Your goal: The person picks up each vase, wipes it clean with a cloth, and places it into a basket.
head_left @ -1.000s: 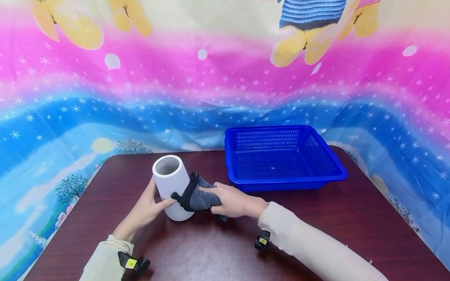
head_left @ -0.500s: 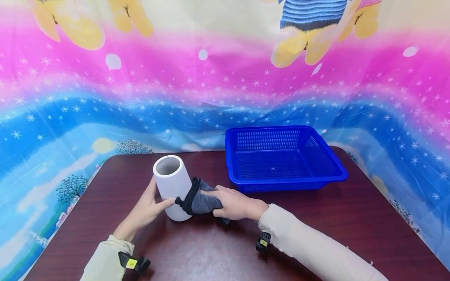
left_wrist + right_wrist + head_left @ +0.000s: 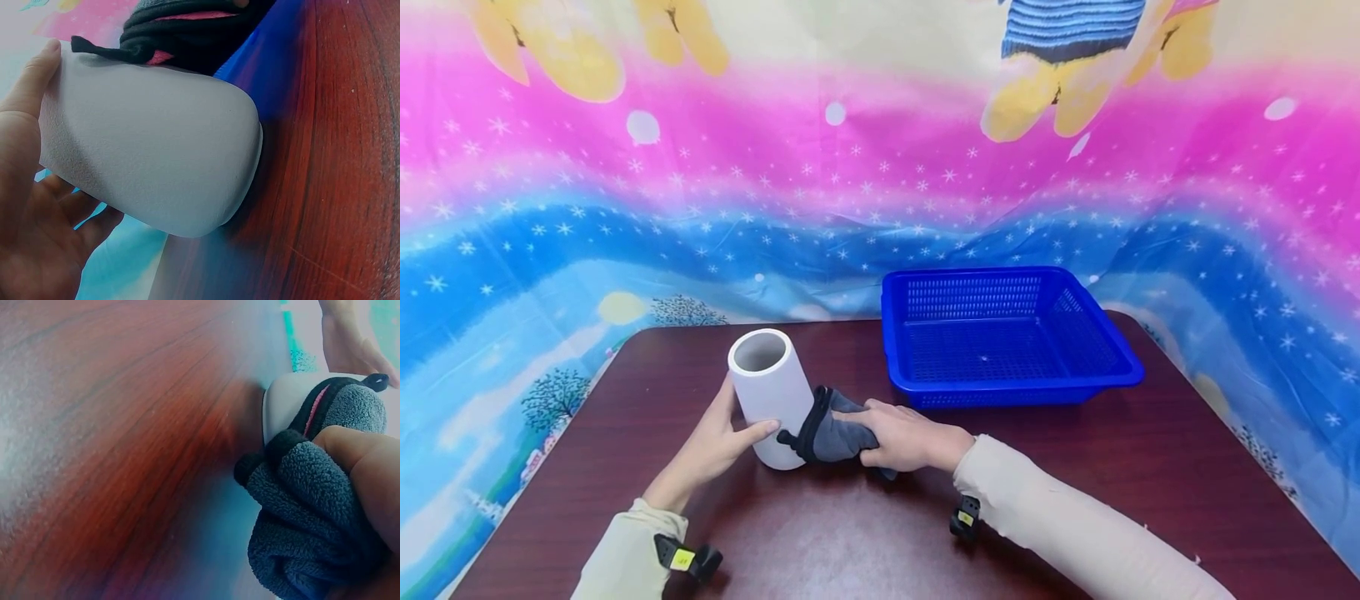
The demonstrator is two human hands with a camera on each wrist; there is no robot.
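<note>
A white tapered vase [image 3: 771, 392] with an open round top stands on the brown table [image 3: 850, 533], left of the middle. My left hand [image 3: 718, 437] holds it from the left, with the thumb across the front and the other fingers behind. In my right hand [image 3: 906, 435] a grey towel [image 3: 842, 433] with black edging is bunched up and gripped. The towel lies against the right side of the vase, low down. In the right wrist view, folds of the fluffy towel [image 3: 319, 506] show a pink strip inside the black edge.
A blue plastic basket [image 3: 1007, 387] with perforated walls stands at the back right of the table, beyond my right hand. Behind the table hangs a colourful printed cloth [image 3: 850, 200].
My right hand has slid the towel slightly down and to the right along the vase's side. My left hand keeps its hold, and the vase stays in place.
</note>
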